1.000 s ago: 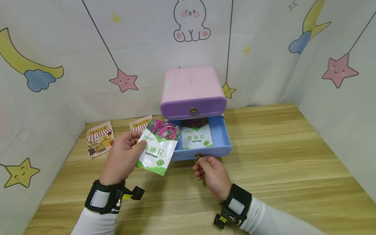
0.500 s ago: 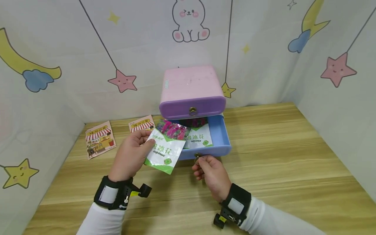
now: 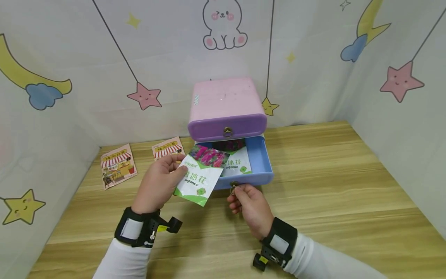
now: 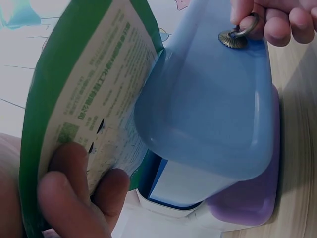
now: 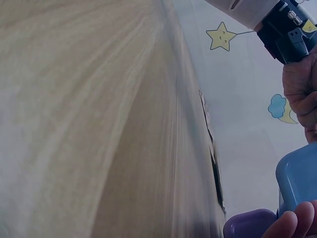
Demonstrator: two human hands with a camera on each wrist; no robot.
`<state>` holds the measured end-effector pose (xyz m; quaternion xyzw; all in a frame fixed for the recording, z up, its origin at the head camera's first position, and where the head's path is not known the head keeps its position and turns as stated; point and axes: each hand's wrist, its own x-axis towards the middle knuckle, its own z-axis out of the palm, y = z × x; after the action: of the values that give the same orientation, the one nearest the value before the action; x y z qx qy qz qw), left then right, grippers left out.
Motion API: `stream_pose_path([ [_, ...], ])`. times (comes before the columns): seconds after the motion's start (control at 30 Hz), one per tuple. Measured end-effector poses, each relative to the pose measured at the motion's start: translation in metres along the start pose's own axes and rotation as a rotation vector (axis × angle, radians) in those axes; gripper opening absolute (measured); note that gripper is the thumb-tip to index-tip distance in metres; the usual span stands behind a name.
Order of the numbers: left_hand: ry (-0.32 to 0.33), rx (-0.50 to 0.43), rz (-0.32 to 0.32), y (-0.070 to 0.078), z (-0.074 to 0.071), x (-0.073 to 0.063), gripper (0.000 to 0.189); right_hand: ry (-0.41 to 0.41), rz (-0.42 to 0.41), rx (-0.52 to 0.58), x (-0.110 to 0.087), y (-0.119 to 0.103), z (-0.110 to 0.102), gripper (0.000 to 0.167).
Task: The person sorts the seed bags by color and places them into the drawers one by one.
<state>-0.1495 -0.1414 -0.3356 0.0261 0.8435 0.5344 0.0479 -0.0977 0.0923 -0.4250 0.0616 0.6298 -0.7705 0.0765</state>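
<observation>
In the head view my left hand (image 3: 158, 186) pinches a white and green seed packet (image 3: 200, 180) with pink flowers, thumb on its front. The packet tilts over the left front of a pulled-out blue drawer (image 3: 260, 157), and its printed back (image 4: 94, 99) faces the left wrist camera. A matching seed packet (image 3: 239, 162) lies inside that drawer, partly covered by the held one. My right hand (image 3: 252, 209) holds the drawer's brass ring pull (image 3: 233, 189) between thumb and finger. The left wrist view also shows the ring (image 4: 247, 25) in those fingers.
Above the blue drawer sits a pink case (image 3: 226, 97) with a closed purple drawer front (image 3: 244, 127). Two pink illustrated packets, one at far left (image 3: 118, 166) and one behind my left hand (image 3: 167, 148), lie on the wooden table (image 3: 331, 186). Fabric walls (image 3: 167, 50) surround it.
My left hand has carried the seed packet to the right, so it now overlaps the drawer and the packet inside more. My right hand stays on the ring pull.
</observation>
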Motion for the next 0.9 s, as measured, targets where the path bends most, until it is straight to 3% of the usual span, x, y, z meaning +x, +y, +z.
stream_pose_path([
  [0.17,-0.011,0.005,-0.006,0.001,0.001,0.003,0.042,-0.003,-0.008,-0.002,0.000,0.000,0.000,0.021],
  [0.47,-0.003,0.064,0.055,-0.001,0.006,0.010,0.026,-0.007,-0.004,-0.009,0.000,-0.001,0.000,0.021],
  [0.9,0.001,0.096,0.027,0.003,0.011,0.019,0.031,-0.003,0.008,-0.012,0.001,0.000,-0.001,0.022],
])
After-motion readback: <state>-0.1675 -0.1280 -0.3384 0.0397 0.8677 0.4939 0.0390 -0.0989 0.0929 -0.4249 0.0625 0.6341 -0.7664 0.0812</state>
